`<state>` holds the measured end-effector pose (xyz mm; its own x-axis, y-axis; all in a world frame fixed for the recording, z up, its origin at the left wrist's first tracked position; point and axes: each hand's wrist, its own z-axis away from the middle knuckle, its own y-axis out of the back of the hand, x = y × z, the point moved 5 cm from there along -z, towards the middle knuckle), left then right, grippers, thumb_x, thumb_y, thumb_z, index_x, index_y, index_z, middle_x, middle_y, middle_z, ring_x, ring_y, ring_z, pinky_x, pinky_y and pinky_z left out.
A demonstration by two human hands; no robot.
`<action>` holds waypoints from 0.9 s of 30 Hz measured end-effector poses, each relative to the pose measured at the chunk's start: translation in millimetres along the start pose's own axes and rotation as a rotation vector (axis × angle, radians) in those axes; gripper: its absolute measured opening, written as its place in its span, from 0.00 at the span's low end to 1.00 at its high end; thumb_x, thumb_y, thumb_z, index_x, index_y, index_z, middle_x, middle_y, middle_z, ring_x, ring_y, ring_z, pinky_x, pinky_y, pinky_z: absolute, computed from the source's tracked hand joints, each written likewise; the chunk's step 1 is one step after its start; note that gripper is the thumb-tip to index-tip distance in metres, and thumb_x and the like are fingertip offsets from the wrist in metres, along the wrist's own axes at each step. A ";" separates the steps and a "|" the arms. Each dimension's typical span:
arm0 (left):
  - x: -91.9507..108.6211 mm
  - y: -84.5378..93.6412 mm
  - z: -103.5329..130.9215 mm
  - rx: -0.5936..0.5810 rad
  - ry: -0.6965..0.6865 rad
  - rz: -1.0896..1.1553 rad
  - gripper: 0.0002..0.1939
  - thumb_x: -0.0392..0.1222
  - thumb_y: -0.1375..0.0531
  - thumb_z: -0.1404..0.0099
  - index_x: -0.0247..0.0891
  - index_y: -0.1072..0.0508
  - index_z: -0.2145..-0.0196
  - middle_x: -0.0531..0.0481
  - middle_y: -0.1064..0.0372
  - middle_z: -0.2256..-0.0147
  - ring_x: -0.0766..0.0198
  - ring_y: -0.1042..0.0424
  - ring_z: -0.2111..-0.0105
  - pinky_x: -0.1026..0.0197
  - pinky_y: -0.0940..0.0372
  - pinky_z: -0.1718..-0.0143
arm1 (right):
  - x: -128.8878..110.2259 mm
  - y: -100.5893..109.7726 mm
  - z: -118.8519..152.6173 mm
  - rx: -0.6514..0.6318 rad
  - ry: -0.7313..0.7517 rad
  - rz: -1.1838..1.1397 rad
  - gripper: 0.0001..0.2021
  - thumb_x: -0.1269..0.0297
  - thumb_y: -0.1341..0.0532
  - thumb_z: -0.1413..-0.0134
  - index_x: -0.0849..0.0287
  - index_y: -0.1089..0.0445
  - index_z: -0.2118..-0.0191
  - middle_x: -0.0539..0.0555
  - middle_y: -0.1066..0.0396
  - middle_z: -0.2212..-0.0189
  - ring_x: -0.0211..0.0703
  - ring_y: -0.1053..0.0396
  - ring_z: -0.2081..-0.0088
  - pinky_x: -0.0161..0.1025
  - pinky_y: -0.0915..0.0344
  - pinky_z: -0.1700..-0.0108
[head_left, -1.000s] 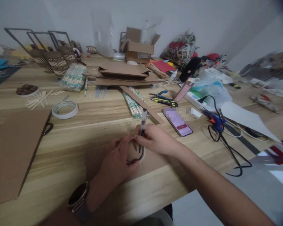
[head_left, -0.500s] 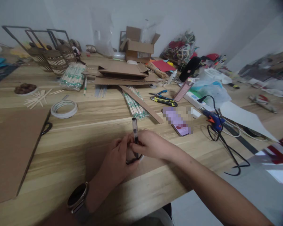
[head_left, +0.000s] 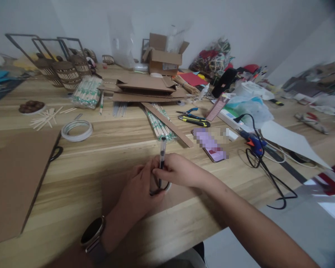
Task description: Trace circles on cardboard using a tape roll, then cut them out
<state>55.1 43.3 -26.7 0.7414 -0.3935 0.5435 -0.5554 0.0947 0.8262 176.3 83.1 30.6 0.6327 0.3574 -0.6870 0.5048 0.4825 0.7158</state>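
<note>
A black pen with a clear barrel (head_left: 162, 149) stands nearly upright in my right hand (head_left: 178, 169), whose fingers are closed around it. Its lower end is inside a round, dark-edged ring (head_left: 166, 187), where the tip is hard to make out. My left hand (head_left: 139, 191) curls around the near and left side of this ring and presses it down; what exactly the ring is, my fingers mostly hide. Beneath both hands lies a flat piece of brown cardboard (head_left: 180, 195) on the wooden table. A watch (head_left: 92, 232) is on my left wrist.
Ahead lie a cardboard strip (head_left: 170, 126), a yellow-black utility knife (head_left: 194, 121), pliers (head_left: 188, 111) and a phone (head_left: 210, 145). To the right is a blue glue gun (head_left: 254, 143) with its cord. A tape roll (head_left: 76, 131) and a large cardboard sheet (head_left: 19, 178) are at left.
The pen has shifted slightly at its top to the right and now leans differently, its lower end further left within the ring. My left hand stays around the ring. The view has moved slightly.
</note>
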 end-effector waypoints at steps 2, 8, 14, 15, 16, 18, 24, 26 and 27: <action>0.1 -0.2 -0.3 -0.002 0.004 -0.003 0.41 0.44 0.35 0.43 0.29 0.41 0.35 0.32 0.24 0.47 0.37 0.28 0.45 0.41 0.31 0.46 | 1.9 -3.2 1.7 -0.011 -0.007 -0.019 0.11 0.74 0.39 0.40 0.59 0.33 0.74 0.45 0.35 0.77 0.35 0.38 0.75 0.33 0.47 0.72; -0.5 -2.4 0.9 0.011 -0.037 -0.023 0.40 0.44 0.36 0.42 0.29 0.42 0.36 0.33 0.24 0.47 0.39 0.28 0.46 0.42 0.32 0.46 | 4.5 -1.6 1.6 -0.105 -0.022 0.097 0.09 0.75 0.39 0.41 0.60 0.31 0.72 0.44 0.36 0.78 0.35 0.40 0.75 0.33 0.49 0.72; -1.7 -4.9 2.2 0.031 -0.044 -0.056 0.43 0.43 0.36 0.42 0.29 0.46 0.34 0.33 0.25 0.45 0.40 0.29 0.46 0.41 0.32 0.46 | 4.3 20.9 -5.7 -0.051 -0.035 0.176 0.09 0.70 0.39 0.39 0.61 0.31 0.72 0.48 0.35 0.77 0.37 0.40 0.74 0.35 0.49 0.71; -1.6 -4.9 2.1 0.018 -0.033 -0.061 0.42 0.43 0.36 0.42 0.29 0.45 0.34 0.33 0.25 0.46 0.40 0.29 0.46 0.41 0.32 0.47 | 2.7 21.3 -6.1 -0.051 -0.031 0.169 0.09 0.70 0.39 0.39 0.61 0.31 0.72 0.48 0.34 0.77 0.37 0.40 0.74 0.35 0.49 0.71; -1.6 -4.5 1.8 0.008 -0.019 -0.066 0.41 0.44 0.36 0.42 0.29 0.43 0.35 0.33 0.24 0.47 0.40 0.29 0.47 0.40 0.32 0.47 | 0.8 19.8 -6.0 -0.058 -0.025 0.154 0.08 0.71 0.39 0.39 0.61 0.30 0.71 0.47 0.34 0.77 0.37 0.40 0.74 0.34 0.49 0.71; -0.7 -2.8 1.3 0.002 -0.006 -0.074 0.39 0.45 0.36 0.43 0.30 0.40 0.36 0.34 0.24 0.48 0.39 0.28 0.47 0.41 0.32 0.47 | -2.5 13.3 -5.1 -0.086 -0.017 0.116 0.08 0.72 0.39 0.39 0.61 0.30 0.70 0.46 0.34 0.77 0.36 0.40 0.74 0.34 0.49 0.71; 0.8 0.1 0.5 0.002 0.005 -0.062 0.36 0.44 0.36 0.42 0.31 0.38 0.38 0.36 0.23 0.50 0.40 0.28 0.47 0.42 0.32 0.47 | -0.1 -2.1 -2.4 -0.163 -0.046 0.133 0.11 0.71 0.39 0.38 0.60 0.32 0.73 0.44 0.38 0.79 0.34 0.40 0.75 0.33 0.49 0.73; 0.3 -1.1 0.5 -0.006 0.004 -0.041 0.39 0.43 0.35 0.43 0.30 0.41 0.36 0.35 0.24 0.47 0.39 0.29 0.46 0.41 0.33 0.46 | 2.1 2.8 -2.7 -0.150 -0.047 0.154 0.10 0.72 0.38 0.40 0.60 0.32 0.73 0.45 0.36 0.79 0.35 0.40 0.75 0.33 0.49 0.72; 0.1 -1.7 0.5 -0.009 0.003 -0.033 0.41 0.43 0.35 0.43 0.30 0.43 0.35 0.35 0.25 0.46 0.40 0.30 0.46 0.40 0.34 0.45 | 2.9 6.8 -3.0 -0.136 -0.050 0.168 0.09 0.72 0.38 0.40 0.60 0.31 0.73 0.46 0.35 0.78 0.36 0.40 0.75 0.33 0.49 0.72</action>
<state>55.9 42.7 -28.1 0.7602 -0.3941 0.5165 -0.5272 0.0904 0.8450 179.8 89.8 33.0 0.7312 0.4037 -0.5499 0.3081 0.5238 0.7942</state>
